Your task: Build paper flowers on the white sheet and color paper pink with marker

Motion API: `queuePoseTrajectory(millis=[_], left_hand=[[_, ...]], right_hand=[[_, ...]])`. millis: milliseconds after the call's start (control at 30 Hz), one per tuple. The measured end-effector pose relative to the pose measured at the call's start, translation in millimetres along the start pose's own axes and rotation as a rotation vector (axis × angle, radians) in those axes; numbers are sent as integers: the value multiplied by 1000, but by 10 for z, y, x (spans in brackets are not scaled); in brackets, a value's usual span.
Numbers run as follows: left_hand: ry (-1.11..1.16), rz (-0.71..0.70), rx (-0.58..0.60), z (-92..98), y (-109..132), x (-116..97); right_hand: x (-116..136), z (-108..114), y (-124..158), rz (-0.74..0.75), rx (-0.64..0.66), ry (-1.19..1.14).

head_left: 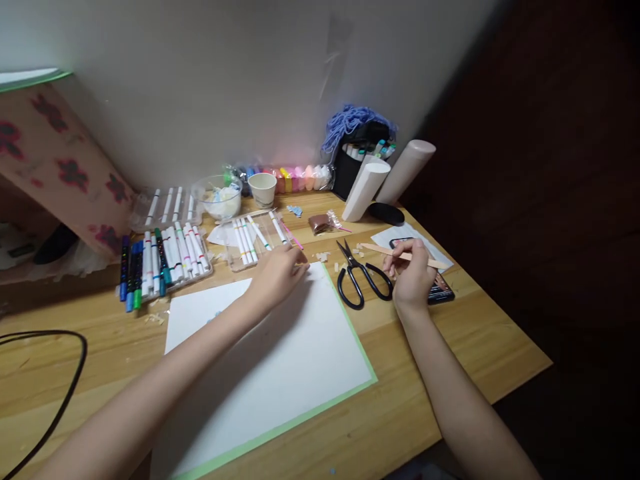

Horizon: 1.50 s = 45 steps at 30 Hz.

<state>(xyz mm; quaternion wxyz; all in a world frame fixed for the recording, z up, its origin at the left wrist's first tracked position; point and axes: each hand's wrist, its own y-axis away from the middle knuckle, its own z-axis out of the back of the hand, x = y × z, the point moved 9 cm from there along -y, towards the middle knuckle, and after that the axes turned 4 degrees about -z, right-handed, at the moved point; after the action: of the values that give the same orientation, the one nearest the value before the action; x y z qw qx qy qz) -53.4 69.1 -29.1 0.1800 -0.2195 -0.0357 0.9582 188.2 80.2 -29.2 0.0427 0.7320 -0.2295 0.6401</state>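
Observation:
My right hand (414, 277) is closed around a flat, pale wooden stick (377, 249) with a tapered tip that points left. Beneath that hand lie a black phone-like object (441, 291) and a white sheet (387, 235). Black-handled scissors (354, 272) rest just left of it, blades pointing away from me. My left hand (281, 275) is over the far right part of a white board with green edges (295, 373). Its fingers are curled together, and whatever they hold is hidden. Small pale scraps (323, 257) lie just beyond its fingertips.
Several markers (173, 257) lie in and around plastic cases at left. Behind are a clear bowl (220, 199), a paper cup (263, 190), colourful clay packs (300, 179) and a black pen holder (345, 175). Two white cylinders (367, 190) stand at right. A black cable (80, 360) curves at left.

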Motion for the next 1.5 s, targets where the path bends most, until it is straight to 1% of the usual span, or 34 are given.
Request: queuePoseTrajectory(millis=[67, 133, 200, 300, 433, 633, 733, 800, 867, 1000, 1067, 1133, 1200, 1400, 1500], left_hand=[[-107, -69, 57, -169, -277, -156], [-205, -120, 93, -308, -471, -255], [-253, -152, 110, -411, -580, -310], [-259, -165, 108, -499, -636, -350], [-259, -133, 71, -513, -677, -340], [-282, 17, -1, -389, -852, -92], [-279, 54, -8, -371, -937, 1], [-267, 56, -14, -382, -978, 3], [-244, 34, -21, -403, -1000, -58], [-179, -41, -18, -436, -938, -292], [-129, -73, 16, -463, -866, -395], [-74, -86, 71, -512, -800, -451], [-39, -81, 112, -567, -766, -460], [-2, -59, 147, -719, -804, -412], [16, -59, 166, -765, -810, -405]], right_hand=[[-2, 29, -19, -1, -13, -11], [17, 10, 2, 5, -1, -3], [41, -41, 43, 9, 39, 30], [84, -104, 104, 30, 98, 96], [125, -120, 134, 67, 131, 133], [143, -100, 125, 86, 132, 107], [150, -102, 127, 86, 133, 111], [153, -97, 122, 82, 129, 115], [155, -68, 104, 73, 103, 109], [171, 24, 48, 66, 26, 86], [182, 45, 28, 68, 11, 86], [192, 42, 20, 71, 16, 86], [201, 30, 22, 78, 26, 86], [190, 29, 28, 74, 24, 78], [189, 39, 25, 72, 19, 60]])
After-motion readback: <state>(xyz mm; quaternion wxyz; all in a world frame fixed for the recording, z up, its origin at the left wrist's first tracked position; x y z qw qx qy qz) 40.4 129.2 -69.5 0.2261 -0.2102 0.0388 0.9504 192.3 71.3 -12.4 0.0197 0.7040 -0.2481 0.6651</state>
